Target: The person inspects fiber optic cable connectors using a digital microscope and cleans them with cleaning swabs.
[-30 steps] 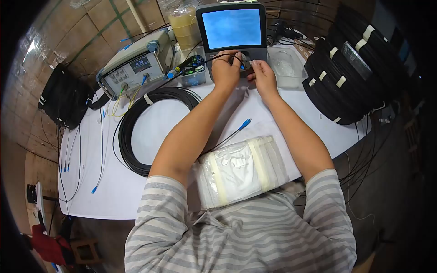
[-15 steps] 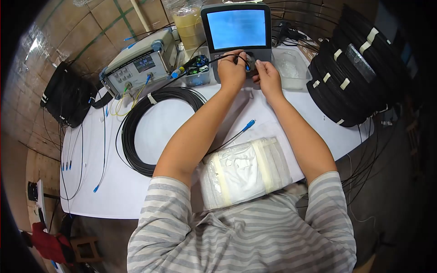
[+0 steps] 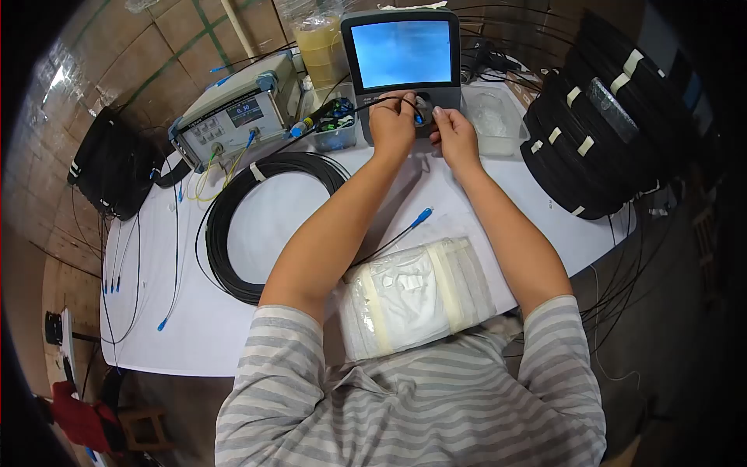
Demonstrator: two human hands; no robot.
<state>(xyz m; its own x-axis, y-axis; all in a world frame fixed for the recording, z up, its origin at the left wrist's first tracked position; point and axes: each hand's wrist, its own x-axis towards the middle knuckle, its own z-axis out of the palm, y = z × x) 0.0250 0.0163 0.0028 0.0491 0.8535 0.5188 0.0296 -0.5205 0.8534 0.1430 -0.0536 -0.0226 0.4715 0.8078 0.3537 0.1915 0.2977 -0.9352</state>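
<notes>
At the front of a grey inspection device with a lit blue screen [image 3: 401, 53], my left hand [image 3: 394, 124] pinches a black fibre-optic cable [image 3: 383, 99]. The cable loops over my fingers, and its blue connector [image 3: 419, 119] sits by the device's round port [image 3: 424, 102]. Whether the connector is fully seated cannot be made out. My right hand [image 3: 457, 140] is just right of the port, thumb and fingers closed together; what they grip, if anything, is hidden. Below my forearms lies another blue connector [image 3: 422, 216] on a black cable.
A coil of black cable [image 3: 226, 261] lies left of my arms. Behind it stands a test meter [image 3: 237, 117]. Small plastic bins [image 3: 334, 140] flank the device. Large black cable coils [image 3: 580, 148] stand at right. A wrapped white package [image 3: 408, 300] rests against my body.
Both hands stay at the device's port, with only slight finger movement. The whole view has shifted a little. The cable remains in my left hand.
</notes>
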